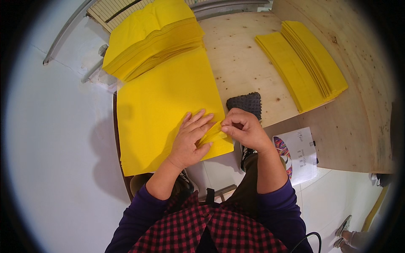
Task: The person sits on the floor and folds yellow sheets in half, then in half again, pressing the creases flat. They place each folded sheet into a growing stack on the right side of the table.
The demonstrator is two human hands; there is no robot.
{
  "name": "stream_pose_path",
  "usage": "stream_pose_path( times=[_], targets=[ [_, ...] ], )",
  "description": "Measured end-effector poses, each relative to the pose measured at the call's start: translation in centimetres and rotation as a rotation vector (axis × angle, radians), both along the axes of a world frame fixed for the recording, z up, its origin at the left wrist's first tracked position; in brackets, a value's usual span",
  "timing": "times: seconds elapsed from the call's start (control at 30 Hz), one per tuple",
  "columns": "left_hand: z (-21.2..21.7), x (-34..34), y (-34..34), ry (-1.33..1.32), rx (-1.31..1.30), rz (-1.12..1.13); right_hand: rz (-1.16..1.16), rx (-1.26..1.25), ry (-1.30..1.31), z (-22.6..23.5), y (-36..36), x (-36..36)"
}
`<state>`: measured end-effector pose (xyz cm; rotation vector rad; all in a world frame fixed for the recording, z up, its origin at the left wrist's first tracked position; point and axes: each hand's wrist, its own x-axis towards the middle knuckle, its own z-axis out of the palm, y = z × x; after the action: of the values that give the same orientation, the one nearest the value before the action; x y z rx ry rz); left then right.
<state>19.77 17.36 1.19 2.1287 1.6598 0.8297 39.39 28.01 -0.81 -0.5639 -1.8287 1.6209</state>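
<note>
A large yellow sheet [164,92], which looks like cloth, lies flat across the left half of the wooden table, its near edge at the table's front. My left hand [192,137] rests on it with the fingers stretched out, close to the near right corner. Right beside it, my right hand [244,128] pinches a lifted fold of the yellow sheet between thumb and fingertips. The lifted part slants up between the two hands, and creases show there. How many layers are pinched I cannot tell.
Behind the sheet rises a thick stack of yellow sheets [156,31]. Two narrow folded yellow piles [295,67] lie at the right of the wooden table [238,50]. A dark textured pad [247,103] sits beyond my right hand. Below stands a white box [301,156]. Another person's feet [344,232] show lower right.
</note>
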Motion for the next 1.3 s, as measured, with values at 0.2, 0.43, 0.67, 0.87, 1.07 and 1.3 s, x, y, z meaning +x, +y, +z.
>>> stream_pose_path(
  times=[0.2,0.43,0.67,0.87,1.07,1.3],
  targets=[
    [-0.1,-0.1,0.0,-0.013,0.004,-0.011,0.026,0.012,0.005,0.4,0.3,0.8],
    [-0.2,-0.1,0.1,-0.012,0.007,-0.012,0.014,0.025,-0.037,0.9,0.1,1.3],
    [-0.2,-0.1,0.0,0.000,0.020,-0.006,-0.021,0.113,0.056,0.2,-0.1,0.0],
    [-0.5,-0.2,0.1,0.010,0.040,-0.001,-0.094,0.066,0.089,0.0,-0.1,-0.1],
    [-0.5,-0.2,0.1,0.015,0.031,-0.003,-0.103,0.040,0.073,0.0,0.2,0.6],
    [-0.5,-0.1,0.0,0.011,0.027,-0.005,-0.055,0.037,-0.007,0.0,0.0,1.0]
  ],
)
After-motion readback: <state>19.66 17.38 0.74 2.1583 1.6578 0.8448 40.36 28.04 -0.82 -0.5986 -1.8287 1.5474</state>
